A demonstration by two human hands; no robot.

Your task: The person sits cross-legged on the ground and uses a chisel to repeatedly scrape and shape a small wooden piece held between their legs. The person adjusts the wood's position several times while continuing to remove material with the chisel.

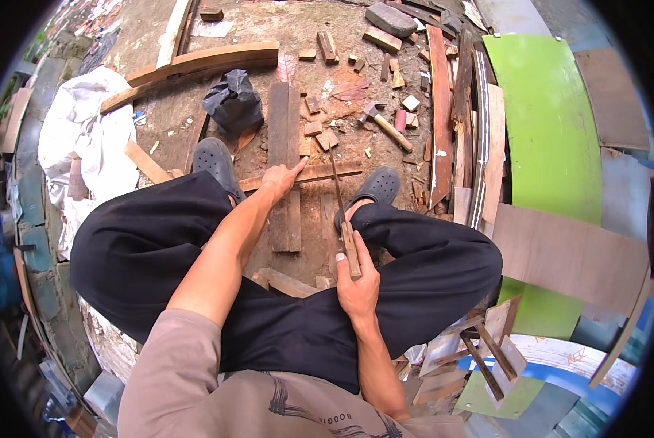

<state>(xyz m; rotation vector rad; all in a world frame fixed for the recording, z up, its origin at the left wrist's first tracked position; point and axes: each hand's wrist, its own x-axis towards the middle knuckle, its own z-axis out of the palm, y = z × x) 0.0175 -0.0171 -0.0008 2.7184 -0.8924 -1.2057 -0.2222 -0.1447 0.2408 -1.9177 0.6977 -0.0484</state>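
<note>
A narrow wooden strip (327,171) lies crosswise over a longer dark plank (286,219) on the ground between my feet. My left hand (281,181) is closed over the strip, with its index finger stretched forward along it. In my right hand (359,289) is the wooden handle of a saw (339,190), seen nearly edge-on. Its thin dark blade reaches forward across the strip, right of my left hand; the teeth are too fine to make out. Small cut wood blocks (327,139) lie just beyond the blade's tip.
A hammer (387,125) lies ahead on the right among wood offcuts. A black plastic bag (233,102) stands beyond my left foot, near a white sack (86,139). Long boards (440,117) and a green panel (553,124) line the right side.
</note>
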